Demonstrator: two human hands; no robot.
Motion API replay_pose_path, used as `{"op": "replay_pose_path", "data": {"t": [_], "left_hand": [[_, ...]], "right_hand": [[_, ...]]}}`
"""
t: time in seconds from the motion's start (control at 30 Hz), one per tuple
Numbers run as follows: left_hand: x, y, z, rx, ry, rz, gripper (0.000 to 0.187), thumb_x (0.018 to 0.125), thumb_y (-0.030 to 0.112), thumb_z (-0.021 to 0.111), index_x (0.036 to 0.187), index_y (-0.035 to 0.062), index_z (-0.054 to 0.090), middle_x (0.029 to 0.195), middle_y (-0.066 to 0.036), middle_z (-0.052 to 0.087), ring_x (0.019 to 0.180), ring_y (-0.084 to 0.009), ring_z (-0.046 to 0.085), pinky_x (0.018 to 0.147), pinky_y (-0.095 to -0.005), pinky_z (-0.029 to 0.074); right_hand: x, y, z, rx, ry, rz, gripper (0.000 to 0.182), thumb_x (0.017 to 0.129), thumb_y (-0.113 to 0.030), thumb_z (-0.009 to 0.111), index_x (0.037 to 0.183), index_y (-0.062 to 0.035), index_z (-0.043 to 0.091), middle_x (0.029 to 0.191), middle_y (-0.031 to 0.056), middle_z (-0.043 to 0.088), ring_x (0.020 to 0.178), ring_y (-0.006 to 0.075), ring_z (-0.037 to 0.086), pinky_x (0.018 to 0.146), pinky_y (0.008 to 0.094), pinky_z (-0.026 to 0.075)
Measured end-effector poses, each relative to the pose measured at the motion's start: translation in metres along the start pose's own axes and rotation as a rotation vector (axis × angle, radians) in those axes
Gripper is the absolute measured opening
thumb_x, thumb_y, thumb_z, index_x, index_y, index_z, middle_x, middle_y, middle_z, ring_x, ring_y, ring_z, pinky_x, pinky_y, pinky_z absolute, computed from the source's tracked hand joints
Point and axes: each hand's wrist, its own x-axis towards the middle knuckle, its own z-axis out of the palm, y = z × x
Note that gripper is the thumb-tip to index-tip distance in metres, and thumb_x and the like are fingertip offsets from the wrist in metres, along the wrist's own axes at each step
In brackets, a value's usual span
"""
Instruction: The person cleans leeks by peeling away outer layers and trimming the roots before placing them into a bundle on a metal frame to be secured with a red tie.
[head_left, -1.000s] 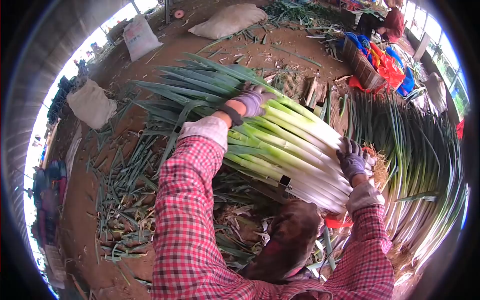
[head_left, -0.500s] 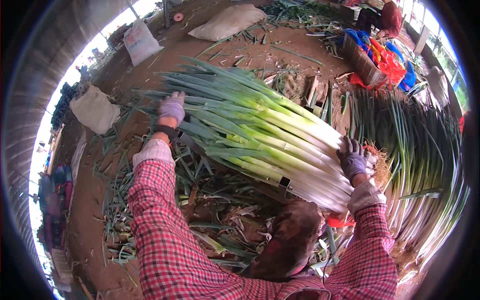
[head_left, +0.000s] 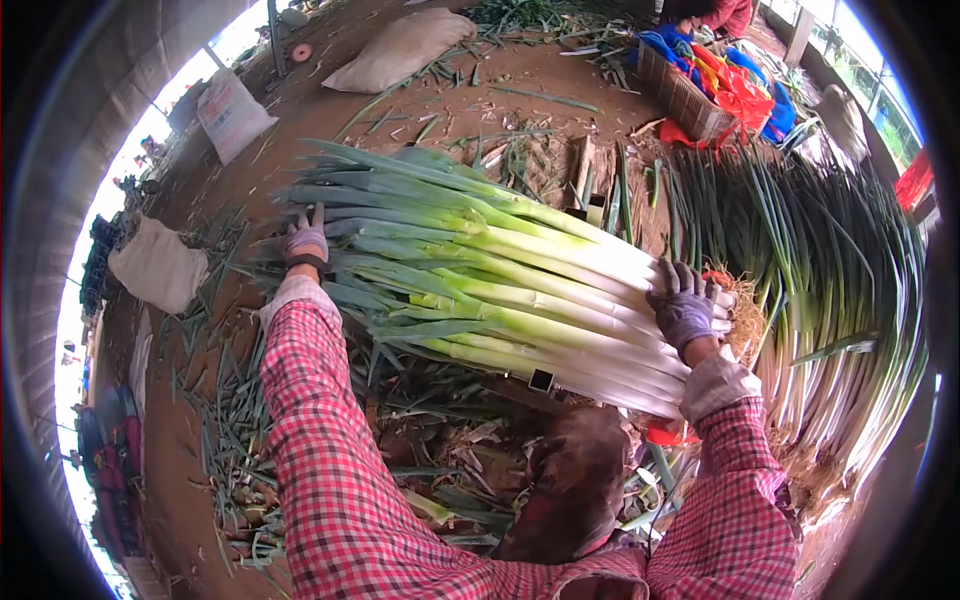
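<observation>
A wide bundle of leeks [head_left: 540, 290] lies across a low support in front of me, green leaves to the left and white stalks and roots to the right. My left hand [head_left: 306, 236], in a light purple glove, rests on the leaf ends with its fingers spread. On the white stalks near the roots, my right hand [head_left: 685, 308] lies in a purple glove with its fingers apart. Part of a red strip [head_left: 672, 433] shows under the bundle near my right wrist. A small black bracket [head_left: 541, 380] sticks out at the bundle's near edge.
More leeks [head_left: 810, 300] are piled on the right. A basket [head_left: 690, 98] of red and blue material stands at the back right, near a person [head_left: 728, 16]. Sacks [head_left: 400, 50] lie at the back and left. Loose leaf scraps [head_left: 235, 410] cover the ground at the left.
The whole view has shifted, so the surroundings appear further left and higher. My left hand has moved toward the near side of the leaf ends, its fingers more spread. My right hand stays near the roots.
</observation>
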Motion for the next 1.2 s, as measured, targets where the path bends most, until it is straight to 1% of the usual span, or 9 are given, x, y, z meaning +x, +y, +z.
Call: {"op": "replay_pose_path", "data": {"t": [0.23, 0.4, 0.47, 0.53, 0.63, 0.87, 1.0, 1.1, 1.2], "left_hand": [[-0.067, 0.048, -0.127, 0.139, -0.091, 0.243, 0.061, 0.082, 0.011, 0.055, 0.140, 0.0195, 0.040, 0.141, -0.012, 0.040, 0.132, -0.0334, 0.037, 0.109, -0.0527, 0.027], [-0.146, 0.137, -0.125, -0.358, 0.088, 1.091, 0.053, 0.086, 0.016, 0.054, 0.138, 0.0152, 0.044, 0.142, -0.019, 0.040, 0.132, -0.0378, 0.036, 0.111, -0.0475, 0.026], [-0.113, 0.172, -0.065, -0.399, 0.122, 1.152, 0.046, 0.087, 0.012, 0.052, 0.133, 0.0159, 0.050, 0.139, -0.021, 0.042, 0.129, -0.0390, 0.038, 0.109, -0.0450, 0.030], [-0.099, 0.180, -0.045, -0.424, 0.273, 1.162, 0.042, 0.085, 0.005, 0.049, 0.125, 0.0148, 0.057, 0.136, -0.020, 0.045, 0.127, -0.0378, 0.041, 0.108, -0.0443, 0.031], [-0.073, 0.181, -0.024, -0.616, 0.209, 1.179, 0.045, 0.080, -0.004, 0.049, 0.120, 0.0134, 0.062, 0.136, -0.015, 0.046, 0.128, -0.0336, 0.040, 0.110, -0.0404, 0.029], [-0.068, 0.197, -0.045, -0.325, 0.170, 0.989, 0.042, 0.073, -0.005, 0.056, 0.110, 0.0128, 0.064, 0.126, -0.013, 0.054, 0.118, -0.0325, 0.049, 0.104, -0.0378, 0.035], [-0.134, 0.226, -0.119, 0.071, 0.165, 0.850, 0.046, 0.070, 0.001, 0.060, 0.115, 0.0113, 0.060, 0.116, -0.017, 0.058, 0.111, -0.0339, 0.054, 0.100, -0.0371, 0.038], [-0.216, 0.260, -0.164, -0.552, -0.077, 1.158, 0.044, 0.080, 0.008, 0.064, 0.124, 0.0047, 0.056, 0.124, -0.015, 0.058, 0.117, -0.0266, 0.053, 0.101, -0.0358, 0.040], [-0.391, 0.283, -0.227, -1.068, -0.514, 1.170, 0.041, 0.087, 0.014, 0.065, 0.125, 0.0024, 0.056, 0.126, -0.008, 0.058, 0.116, -0.0175, 0.054, 0.101, -0.0331, 0.041]], "right_hand": [[0.001, -0.004, -0.006, -0.003, -0.048, 0.011, 0.065, 0.086, -0.049, 0.055, 0.143, -0.0276, 0.032, 0.145, 0.0057, 0.034, 0.137, 0.0268, 0.027, 0.109, 0.0574, 0.014], [0.000, 0.000, -0.018, 0.153, -0.047, -0.146, 0.053, 0.088, -0.035, 0.058, 0.133, -0.0127, 0.043, 0.126, 0.0161, 0.050, 0.119, 0.0337, 0.046, 0.097, 0.0505, 0.036], [0.015, 0.031, 0.099, 0.042, 0.566, -0.252, 0.036, 0.086, -0.029, 0.058, 0.116, -0.0094, 0.054, 0.113, 0.0168, 0.055, 0.111, 0.0338, 0.052, 0.094, 0.0516, 0.039], [0.009, 0.008, 0.020, 0.270, 0.107, -0.148, 0.047, 0.084, -0.033, 0.061, 0.125, -0.0109, 0.051, 0.119, 0.0179, 0.053, 0.116, 0.0362, 0.048, 0.098, 0.0522, 0.036], [0.002, -0.008, 0.024, 0.169, 0.130, 0.023, 0.067, 0.083, -0.050, 0.057, 0.141, -0.0228, 0.039, 0.144, 0.0147, 0.037, 0.138, 0.0349, 0.026, 0.110, 0.0629, 0.008], [-0.006, -0.002, -0.005, 0.234, 0.005, 0.004, 0.070, 0.081, -0.056, 0.054, 0.141, -0.0249, 0.038, 0.144, 0.0087, 0.037, 0.138, 0.0309, 0.024, 0.110, 0.0594, 0.010], [-0.037, 0.030, -0.041, 0.912, -0.101, -0.207, 0.081, 0.078, -0.052, 0.064, 0.144, -0.0150, 0.033, 0.145, 0.0194, 0.034, 0.129, 0.0387, 0.040, 0.107, 0.0446, 0.033], [-0.143, 0.075, -0.076, 0.917, 0.128, -0.449, 0.067, 0.083, -0.046, 0.063, 0.136, -0.0081, 0.045, 0.135, 0.0184, 0.046, 0.122, 0.0373, 0.047, 0.101, 0.0440, 0.039], [-0.245, 0.130, -0.027, 1.761, -0.229, -0.205, 0.044, 0.092, -0.025, 0.062, 0.129, -0.0041, 0.054, 0.098, 0.0077, 0.065, 0.086, 0.0136, 0.063, 0.078, 0.0273, 0.051]]}}
